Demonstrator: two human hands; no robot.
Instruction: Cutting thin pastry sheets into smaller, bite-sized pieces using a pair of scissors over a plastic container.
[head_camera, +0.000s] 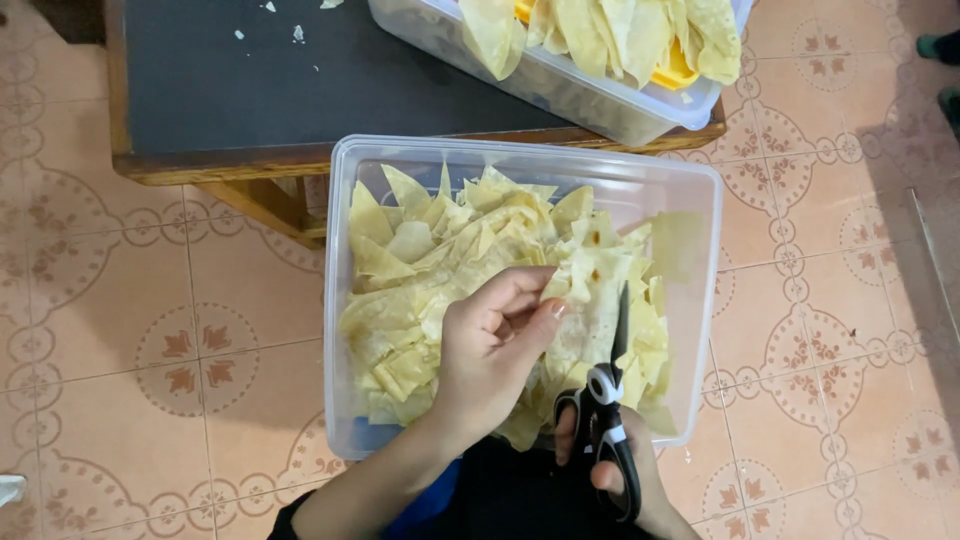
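Right hand (610, 470) gripping black scissors (608, 400), blades shut. Left hand (495, 345) loosely curled, pinching yellow wrapper piece (575, 290) over clear tub (700, 300) of cut bits.

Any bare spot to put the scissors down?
The dark tabletop left of the far tub is bare except for a few crumbs. Tiled floor lies open left of the near tub. The near tub is crowded with cut pieces, left hand and scissors in the right hand.

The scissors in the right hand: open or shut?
Cannot tell for sure. The scissors point up over the container of cut yellow pieces; only one dark blade edge shows, suggesting nearly shut.
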